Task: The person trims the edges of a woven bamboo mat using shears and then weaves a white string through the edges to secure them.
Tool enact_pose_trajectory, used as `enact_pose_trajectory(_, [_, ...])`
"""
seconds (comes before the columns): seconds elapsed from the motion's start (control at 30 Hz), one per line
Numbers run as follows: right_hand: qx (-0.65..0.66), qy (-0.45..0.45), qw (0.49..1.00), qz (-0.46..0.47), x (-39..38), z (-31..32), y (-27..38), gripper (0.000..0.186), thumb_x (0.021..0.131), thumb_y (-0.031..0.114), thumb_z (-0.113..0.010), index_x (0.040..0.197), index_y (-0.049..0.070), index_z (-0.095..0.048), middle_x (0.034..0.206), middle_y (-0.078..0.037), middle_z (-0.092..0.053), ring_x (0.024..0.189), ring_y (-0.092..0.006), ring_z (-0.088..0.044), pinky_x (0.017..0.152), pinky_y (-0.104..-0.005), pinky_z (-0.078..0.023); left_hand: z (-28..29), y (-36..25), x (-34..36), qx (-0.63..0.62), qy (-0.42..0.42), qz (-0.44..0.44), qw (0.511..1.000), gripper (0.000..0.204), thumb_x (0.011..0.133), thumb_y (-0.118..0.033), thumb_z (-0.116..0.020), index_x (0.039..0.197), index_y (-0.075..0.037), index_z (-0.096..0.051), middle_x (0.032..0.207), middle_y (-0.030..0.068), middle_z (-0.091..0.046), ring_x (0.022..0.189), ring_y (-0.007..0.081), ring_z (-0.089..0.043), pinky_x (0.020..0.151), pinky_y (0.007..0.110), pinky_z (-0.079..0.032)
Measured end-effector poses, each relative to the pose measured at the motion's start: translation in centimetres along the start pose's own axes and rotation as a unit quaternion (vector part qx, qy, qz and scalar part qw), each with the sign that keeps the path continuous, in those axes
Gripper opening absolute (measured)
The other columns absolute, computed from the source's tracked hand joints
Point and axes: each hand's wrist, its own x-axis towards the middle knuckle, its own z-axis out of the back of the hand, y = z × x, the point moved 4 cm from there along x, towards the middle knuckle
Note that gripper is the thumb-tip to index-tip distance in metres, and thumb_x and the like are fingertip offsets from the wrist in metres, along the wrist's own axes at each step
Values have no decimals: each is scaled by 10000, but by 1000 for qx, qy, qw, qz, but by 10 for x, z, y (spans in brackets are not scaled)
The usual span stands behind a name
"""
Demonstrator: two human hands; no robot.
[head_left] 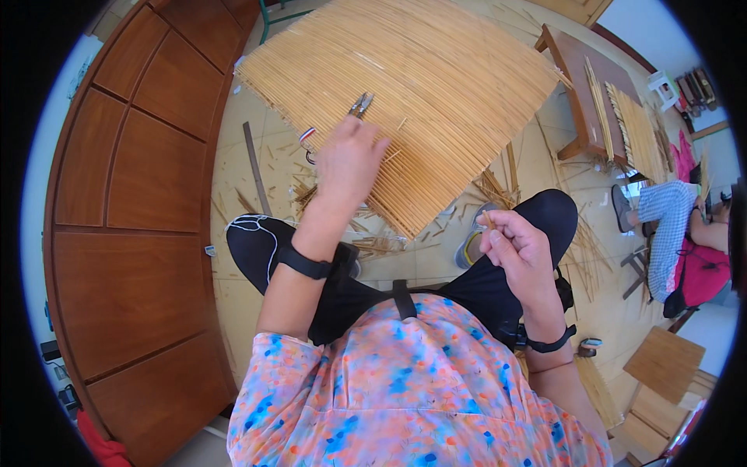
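Note:
A large mat of thin tan sticks is spread out in front of me, its near corner pointing toward my knees. My left hand hovers over its near left part, slightly blurred, thumb standing apart from the fingers. Just beyond the fingertips lie metal pliers on the mat; their handles are partly hidden by the hand. Above my right thigh, my right hand pinches a short piece of stick between thumb and fingers. Short loose sticks rest on the mat near the left hand.
Brown wooden cabinets line the left side. Stick offcuts litter the tiled floor. At the far right stands a low wooden table with bundled sticks. Another person in checked trousers sits at the right. A dark strip lies by the cabinets.

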Motion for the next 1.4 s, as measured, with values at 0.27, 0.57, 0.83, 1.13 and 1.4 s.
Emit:
enact_pose_trajectory(0.27, [-2,-8,1000,-10,2,7,-6,195,890,44,-480,1055,-13,-566,697,-3,-564,574,-42,-455,528,-182,-383,-9,35,27,61,69,35,995,339,729,-149,-688,1006,9,-571,943,191,-566,913,352,-543,788,403,-460])
enact_pose_trajectory(0.57, [33,-40,999,3,-6,34,-14,184,907,52,-451,1063,-9,-528,695,-12,-555,558,-39,-437,520,-172,-365,17,5,20,3,-11,-33,999,359,744,-59,-640,1091,-26,-557,940,167,-567,868,349,-558,756,394,-463])
enact_pose_trajectory(0.83, [304,52,951,-15,-15,25,-8,347,919,126,-505,1233,35,-387,688,-35,-523,525,-51,-377,489,-177,-313,44,-122,-32,-393,264,-61,879,307,727,38,-614,1031,-9,-606,887,78,-602,783,153,-586,628,245,-461])
enact_pose_trajectory(1.13, [237,108,965,29,-21,16,-4,394,912,161,-531,1257,26,-397,696,-32,-532,545,-52,-424,487,-184,-341,32,-148,-45,-504,185,-55,842,83,792,-37,-641,872,-16,-650,745,68,-600,592,99,-569,504,216,-440])
enact_pose_trajectory(1.4, [185,115,976,13,-29,7,-11,175,920,153,-515,990,-8,-521,679,-30,-541,507,-44,-417,458,-177,-339,43,-129,-40,-509,168,-14,844,68,812,-38,-610,859,-2,-644,756,51,-602,640,93,-517,562,218,-401])
